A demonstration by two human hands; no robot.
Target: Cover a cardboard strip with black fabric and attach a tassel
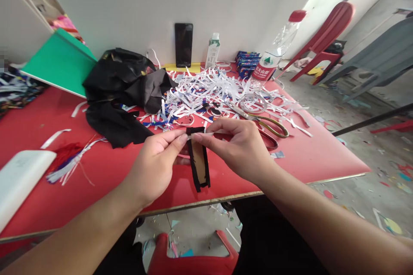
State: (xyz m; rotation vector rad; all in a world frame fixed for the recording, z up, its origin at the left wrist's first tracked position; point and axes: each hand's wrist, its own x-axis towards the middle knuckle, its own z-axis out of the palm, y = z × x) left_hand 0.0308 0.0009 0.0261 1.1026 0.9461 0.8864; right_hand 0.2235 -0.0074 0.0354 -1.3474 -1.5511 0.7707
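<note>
Looking in from far away, I see the black-edged card (pixel 200 163) near the front of the red tabletop (pixel 232 178), between my two hands. My left hand's (pixel 156 163) grip pinches the card's 12 o'clock end. My right hand's (pixel 243 148) grip pinches a thin white strip (pixel 213 132) there.

From the card, the big bottle (pixel 265 68) stands at 1 o'clock. Its red label has white Chinese writing, a green mountain picture and small letters that look like "SPRING". At 12 o'clock, a small bottle (pixel 213 51) has green writing, too tiny for me to read. Scissors (pixel 248 116) lie at 2 o'clock. At 9 o'clock, a flat white box (pixel 24 189) has a faint mark I can't make out.
</note>
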